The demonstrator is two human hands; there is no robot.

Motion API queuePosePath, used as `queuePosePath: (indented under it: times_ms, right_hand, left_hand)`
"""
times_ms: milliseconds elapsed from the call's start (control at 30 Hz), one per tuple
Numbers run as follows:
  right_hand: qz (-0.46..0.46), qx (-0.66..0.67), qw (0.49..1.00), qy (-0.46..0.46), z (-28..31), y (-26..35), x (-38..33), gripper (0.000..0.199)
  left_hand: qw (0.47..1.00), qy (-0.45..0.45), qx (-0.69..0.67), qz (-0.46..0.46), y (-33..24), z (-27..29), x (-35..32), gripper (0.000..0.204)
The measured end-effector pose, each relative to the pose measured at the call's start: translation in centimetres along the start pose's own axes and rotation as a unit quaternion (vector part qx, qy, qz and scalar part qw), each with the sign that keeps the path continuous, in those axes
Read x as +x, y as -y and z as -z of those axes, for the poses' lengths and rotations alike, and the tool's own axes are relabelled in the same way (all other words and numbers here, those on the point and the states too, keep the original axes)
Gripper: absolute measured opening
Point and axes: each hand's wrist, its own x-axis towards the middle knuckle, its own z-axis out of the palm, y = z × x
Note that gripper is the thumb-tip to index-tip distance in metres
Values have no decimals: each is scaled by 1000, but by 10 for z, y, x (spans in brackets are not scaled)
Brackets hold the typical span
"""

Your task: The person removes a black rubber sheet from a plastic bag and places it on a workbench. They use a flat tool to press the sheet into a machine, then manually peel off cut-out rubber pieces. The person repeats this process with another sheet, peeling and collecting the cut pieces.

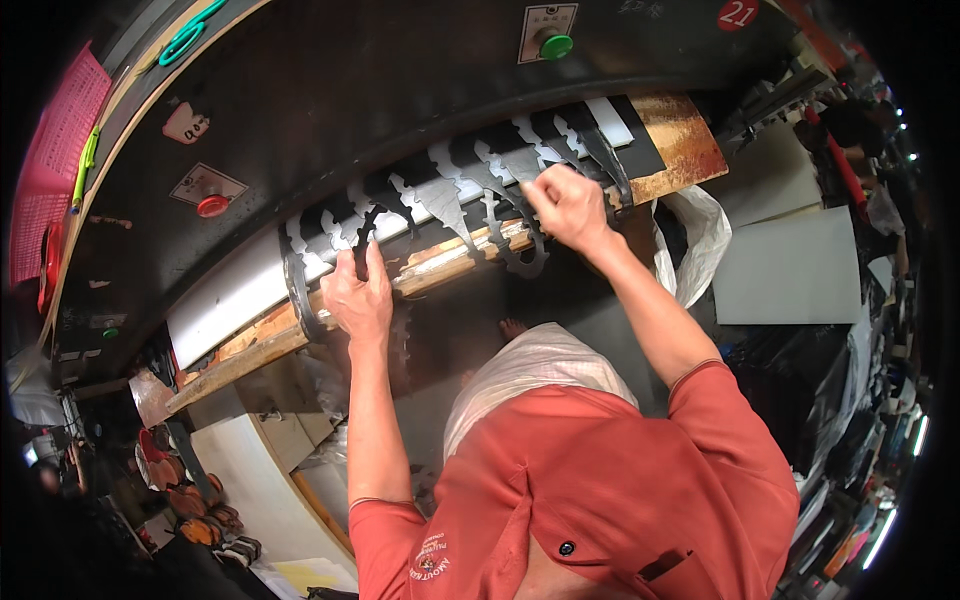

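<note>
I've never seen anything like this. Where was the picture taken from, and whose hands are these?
There is no robot here: a camera on a person's head looks down at their bare hands, and its fisheye lens bends straight edges. Ahead stands a dark panel with a green button and a red button. Below it, a black sheet with jagged cutouts lies over a white board. The left hand seems to pinch a dark jagged strip. The right hand is at the sheet; what its fingertips grip is unclear.
</note>
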Motion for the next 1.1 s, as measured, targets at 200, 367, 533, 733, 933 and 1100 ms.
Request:
queuePosePath:
  times_ms: [200, 367, 533, 733, 933, 1100]
  right_hand:
    - [46, -61, 997, 25, -11, -1, -9, 24]
    - [10, -76, 994, 78, -7, 2, -6, 28]
    - [19, -83, 993, 83, -8, 0, -8, 28]
    - [-2, -30, 994, 103, -3, -5, -8, 26]
    - [15, -11, 994, 110, 5, 19, 19, 25]
    - [70, 84, 992, 61, -43, 35, 88, 25]
  left_hand:
    - [999, -23, 16, -31, 2, -1, -1, 26]
    - [1000, 17, 13, -8, 0, 3, 0, 29]
    - [999, 41, -6, 12, -2, 5, -2, 29]
    - [999, 51, -18, 5, -3, 6, -3, 24]
    - [992, 122, -31, 30, -3, 15, 2, 21]
    - [939, 330, -61, 70, 5, 51, 35, 20]
